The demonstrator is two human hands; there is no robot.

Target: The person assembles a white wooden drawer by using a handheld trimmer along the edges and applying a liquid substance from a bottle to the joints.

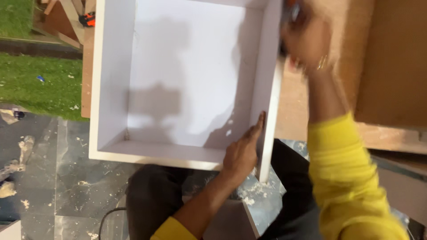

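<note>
Left hand (pixel 242 153) lies open and flat against the inner face of the white box's (pixel 187 80) right wall, near its front corner, apparently bracing the panel. Right hand (pixel 307 42), blurred, sits at the far end of that same wall; whether it grips something (a dark object shows there) I cannot tell. Beyond the box's right wall lie brown boards (pixel 391 62).
</note>
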